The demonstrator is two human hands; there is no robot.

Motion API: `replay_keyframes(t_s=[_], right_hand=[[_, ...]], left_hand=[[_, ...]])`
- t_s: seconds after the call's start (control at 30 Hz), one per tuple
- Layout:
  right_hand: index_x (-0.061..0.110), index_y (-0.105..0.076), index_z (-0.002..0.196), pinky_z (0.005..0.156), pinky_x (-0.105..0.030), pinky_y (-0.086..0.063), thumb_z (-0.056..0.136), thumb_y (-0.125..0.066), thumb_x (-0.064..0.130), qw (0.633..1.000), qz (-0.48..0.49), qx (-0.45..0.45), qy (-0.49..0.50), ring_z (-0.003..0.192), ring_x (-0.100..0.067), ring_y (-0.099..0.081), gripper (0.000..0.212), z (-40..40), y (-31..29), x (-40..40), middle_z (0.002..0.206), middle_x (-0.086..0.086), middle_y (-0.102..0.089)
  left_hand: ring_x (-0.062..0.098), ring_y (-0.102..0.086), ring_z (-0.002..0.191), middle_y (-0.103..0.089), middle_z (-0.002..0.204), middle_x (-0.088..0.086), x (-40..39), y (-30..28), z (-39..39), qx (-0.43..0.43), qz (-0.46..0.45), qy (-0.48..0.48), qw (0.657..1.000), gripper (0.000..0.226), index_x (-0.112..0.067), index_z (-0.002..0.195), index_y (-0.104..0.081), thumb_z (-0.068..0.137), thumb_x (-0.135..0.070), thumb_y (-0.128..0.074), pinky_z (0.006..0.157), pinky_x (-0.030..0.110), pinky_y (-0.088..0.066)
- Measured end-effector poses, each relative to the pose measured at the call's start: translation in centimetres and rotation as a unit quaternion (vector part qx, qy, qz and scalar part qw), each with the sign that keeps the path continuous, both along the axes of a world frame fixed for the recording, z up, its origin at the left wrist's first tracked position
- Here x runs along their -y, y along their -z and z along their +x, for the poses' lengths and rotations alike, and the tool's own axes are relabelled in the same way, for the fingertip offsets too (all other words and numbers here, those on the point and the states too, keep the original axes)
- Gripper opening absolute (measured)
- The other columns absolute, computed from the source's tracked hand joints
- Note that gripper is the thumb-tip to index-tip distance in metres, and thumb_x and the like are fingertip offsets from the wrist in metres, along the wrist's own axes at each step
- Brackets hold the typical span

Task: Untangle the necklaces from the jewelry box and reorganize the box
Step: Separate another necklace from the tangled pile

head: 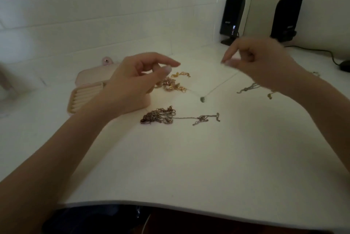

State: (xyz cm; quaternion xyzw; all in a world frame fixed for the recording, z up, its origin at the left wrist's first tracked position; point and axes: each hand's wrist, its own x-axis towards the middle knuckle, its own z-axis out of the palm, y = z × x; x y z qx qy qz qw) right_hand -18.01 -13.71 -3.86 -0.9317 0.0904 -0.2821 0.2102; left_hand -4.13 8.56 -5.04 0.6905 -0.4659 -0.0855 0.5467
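Hands (261,61) pinching fine pendant chain (217,87), tangled gold necklaces (171,82)

Jewelry box (89,91) partly behind left hand (132,84)

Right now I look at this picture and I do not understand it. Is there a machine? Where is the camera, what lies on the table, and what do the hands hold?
There is no machine here. A person works with two bare hands, and the single camera sits on the person's head, looking forward and down.

On the white table lies an open pink jewelry box, partly behind the left hand. Near it are a gold tangle, a darker chain tangle closer to the person, and more chains under the right arm.

The right hand pinches a very thin chain that runs down to a small pendant. The left hand's fingers are curled loosely; I cannot tell whether they hold its other end. Two black speakers stand behind.
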Motion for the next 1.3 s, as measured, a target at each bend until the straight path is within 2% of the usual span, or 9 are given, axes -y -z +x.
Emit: replay_keyframes(t_s=[0.13, 0.23, 0.37, 0.43, 0.83, 1.0, 1.1, 1.2, 1.3], right_hand=[[0.031, -0.071, 0.086, 0.06, -0.029, -0.04, 0.083, -0.068, 0.032, 0.985, 0.033, -0.149, -0.074, 0.044, -0.006, -0.029, 0.004, 0.2, 0.8, -0.1, 0.045, 0.011, -0.032], [0.033, -0.069, 0.1, 0.057, -0.029, -0.045, 0.077, -0.052, 0.056, 0.982, 0.086, -0.115, -0.121, 0.046, -0.003, -0.039, 0.036, -0.1, 0.2, -1.5, 0.048, 0.013, -0.045], [0.034, -0.071, 0.095, 0.053, -0.022, -0.035, 0.084, -0.052, 0.049, 0.953, 0.18, -0.048, -0.238, 0.053, -0.028, -0.032, 0.027, -0.3, 0.0, -3.8, 0.058, -0.017, -0.036], [0.024, -0.071, 0.084, 0.052, -0.02, -0.035, 0.092, -0.05, 0.039, 0.938, 0.226, 0.004, -0.262, 0.05, -0.023, -0.029, 0.027, 0.0, 0.2, -4.0, 0.054, -0.01, -0.034], [0.015, -0.051, 0.072, 0.063, -0.023, -0.045, 0.104, -0.032, 0.035, 0.722, 0.595, 0.264, -0.235, 0.047, -0.01, -0.02, 0.042, -1.1, -2.5, -0.1, 0.051, 0.004, -0.02], [0.015, -0.052, 0.069, 0.053, -0.023, -0.039, 0.103, -0.037, 0.031, 0.814, 0.522, 0.161, -0.198, 0.047, -0.011, -0.019, 0.041, -1.8, -2.8, 0.2, 0.051, 0.005, -0.021], [0.014, -0.056, 0.072, 0.048, -0.02, -0.034, 0.101, -0.039, 0.03, 0.868, 0.454, 0.07, -0.187, 0.047, -0.01, -0.019, 0.038, -1.9, -3.0, -0.5, 0.05, 0.006, -0.023], [0.011, -0.061, 0.078, 0.046, -0.017, -0.034, 0.094, -0.043, 0.037, 0.894, 0.402, -0.001, -0.199, 0.047, -0.01, -0.021, 0.035, -2.0, -2.6, -1.0, 0.052, 0.004, -0.024], [0.011, -0.064, 0.078, 0.047, -0.016, -0.038, 0.091, -0.045, 0.038, 0.906, 0.372, -0.035, -0.198, 0.046, -0.009, -0.025, 0.035, -2.0, -2.3, -1.4, 0.052, 0.003, -0.026]], left_hand=[[0.007, -0.041, 0.047, -0.064, 0.072, -0.01, 0.6, -2.1, -1.5, -0.041, -0.029, 0.027, 0.998, 0.02, -0.021, 0.103, -0.068, 0.094, -0.012, -0.053, 0.043, 0.016, -0.027], [0.008, -0.045, 0.048, -0.07, 0.082, -0.008, 1.5, -3.3, -2.5, -0.031, -0.018, 0.072, 0.997, 0.021, -0.021, 0.106, -0.066, 0.092, -0.009, -0.056, 0.041, 0.015, -0.03], [0.008, -0.049, 0.049, -0.072, 0.085, -0.007, 3.2, -4.2, -3.5, 0.025, -0.005, 0.07, 0.997, 0.02, -0.02, 0.105, -0.066, 0.091, -0.009, -0.059, 0.043, 0.018, -0.033], [0.007, -0.05, 0.05, -0.072, 0.084, -0.007, 3.8, -4.5, -3.6, 0.029, -0.022, 0.046, 0.998, 0.019, -0.02, 0.104, -0.066, 0.091, -0.009, -0.059, 0.043, 0.018, -0.034], [0.011, -0.034, 0.036, -0.046, 0.051, 0.006, 0.5, 1.5, -0.6, -0.091, 0.073, 0.039, 0.992, 0.025, -0.013, 0.076, -0.068, 0.079, -0.035, -0.057, 0.036, 0.015, -0.026], [0.011, -0.043, 0.044, -0.055, 0.055, 0.002, 1.1, 2.1, -0.9, -0.055, 0.081, 0.049, 0.994, 0.02, -0.015, 0.083, -0.07, 0.08, -0.033, -0.061, 0.041, 0.017, -0.034], [0.011, -0.065, 0.068, -0.069, 0.081, -0.002, 3.1, 1.2, -2.1, -0.042, 0.05, 0.052, 0.996, 0.011, -0.022, 0.095, -0.068, 0.083, -0.023, -0.067, 0.061, 0.02, -0.049], [0.007, -0.067, 0.096, -0.069, 0.107, -0.009, 5.8, 0.7, -3.5, -0.051, 0.058, 0.086, 0.993, 0.035, -0.027, 0.112, -0.062, 0.079, -0.031, -0.073, 0.088, 0.026, -0.051], [0.004, -0.066, 0.095, -0.067, 0.108, -0.01, 7.5, 0.8, -4.9, -0.049, 0.059, 0.086, 0.993, 0.039, -0.022, 0.119, -0.06, 0.082, -0.031, -0.072, 0.091, 0.026, -0.05]])
